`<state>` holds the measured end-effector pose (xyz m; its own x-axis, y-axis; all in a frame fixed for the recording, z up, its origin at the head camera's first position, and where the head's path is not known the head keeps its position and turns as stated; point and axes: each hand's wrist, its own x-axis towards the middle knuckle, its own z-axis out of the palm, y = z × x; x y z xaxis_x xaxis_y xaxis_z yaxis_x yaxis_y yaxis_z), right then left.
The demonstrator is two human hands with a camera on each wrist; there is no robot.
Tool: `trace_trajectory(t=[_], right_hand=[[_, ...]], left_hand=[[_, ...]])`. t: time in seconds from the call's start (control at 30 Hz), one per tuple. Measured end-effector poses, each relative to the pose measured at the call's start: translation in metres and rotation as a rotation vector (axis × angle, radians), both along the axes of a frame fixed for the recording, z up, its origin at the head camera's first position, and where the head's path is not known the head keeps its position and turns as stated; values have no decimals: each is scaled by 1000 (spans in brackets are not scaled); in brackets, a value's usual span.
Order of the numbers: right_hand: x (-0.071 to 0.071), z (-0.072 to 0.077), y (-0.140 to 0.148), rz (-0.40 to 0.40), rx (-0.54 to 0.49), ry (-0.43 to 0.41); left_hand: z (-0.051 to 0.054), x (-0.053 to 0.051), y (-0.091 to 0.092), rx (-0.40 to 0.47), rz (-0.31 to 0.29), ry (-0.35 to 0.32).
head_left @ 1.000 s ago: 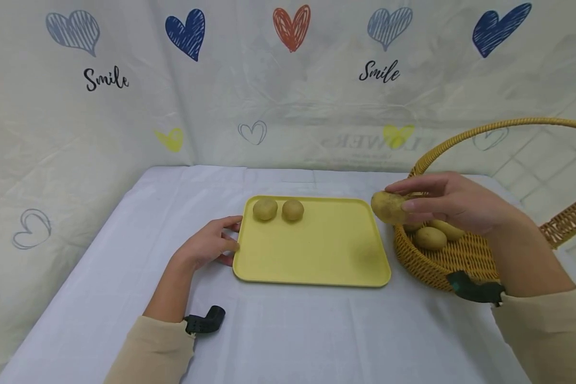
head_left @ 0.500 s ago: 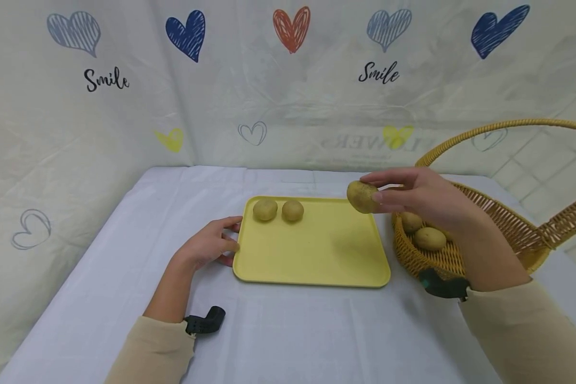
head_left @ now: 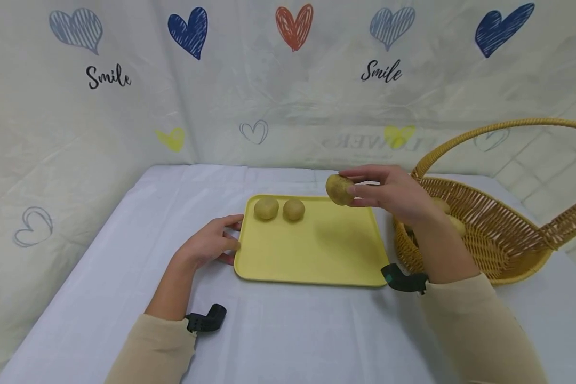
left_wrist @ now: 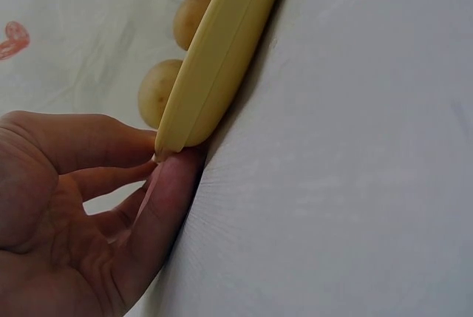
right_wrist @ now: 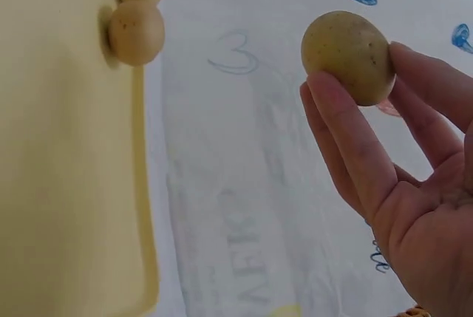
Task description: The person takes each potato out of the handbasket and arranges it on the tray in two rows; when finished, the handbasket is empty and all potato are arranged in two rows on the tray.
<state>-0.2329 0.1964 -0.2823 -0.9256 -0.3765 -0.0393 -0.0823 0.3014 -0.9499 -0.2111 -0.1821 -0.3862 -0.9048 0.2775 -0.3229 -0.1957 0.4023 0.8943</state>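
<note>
My right hand [head_left: 393,192] pinches a potato [head_left: 338,190] between thumb and fingertips, above the far edge of the yellow tray [head_left: 312,250]. In the right wrist view that potato [right_wrist: 347,55] is round, with small dark specks. My left hand [head_left: 210,242] is at the tray's left side. The left wrist view has its thumb and fingers pinching the tray's rim [left_wrist: 203,88]. Two potatoes sit side by side near the tray's far left corner, a larger one [head_left: 266,208] and a smaller one [head_left: 294,210].
A wicker basket [head_left: 504,197] with a tall arched handle [head_left: 494,126] stands right of the tray. Some potatoes [head_left: 441,205] lie inside, partly hidden by my right forearm. A white cloth [head_left: 288,330] covers the table, and a heart-printed curtain [head_left: 288,101] hangs behind.
My right hand has carried the potato leftward and slightly up, from the basket's left rim to above the tray's far edge. My left hand and the two tray potatoes have stayed put.
</note>
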Motion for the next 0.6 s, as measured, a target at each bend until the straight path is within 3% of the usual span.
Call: trace_trajectory(t=[0.27,0.6], right_hand=[[-12,-22,-17,35,-98,-7],[-23,-43,-21,-27,-59,-74]], left_hand=[[-2,-1,-2,-11,1,-2],[-3,-2,0,-16,5,-4]])
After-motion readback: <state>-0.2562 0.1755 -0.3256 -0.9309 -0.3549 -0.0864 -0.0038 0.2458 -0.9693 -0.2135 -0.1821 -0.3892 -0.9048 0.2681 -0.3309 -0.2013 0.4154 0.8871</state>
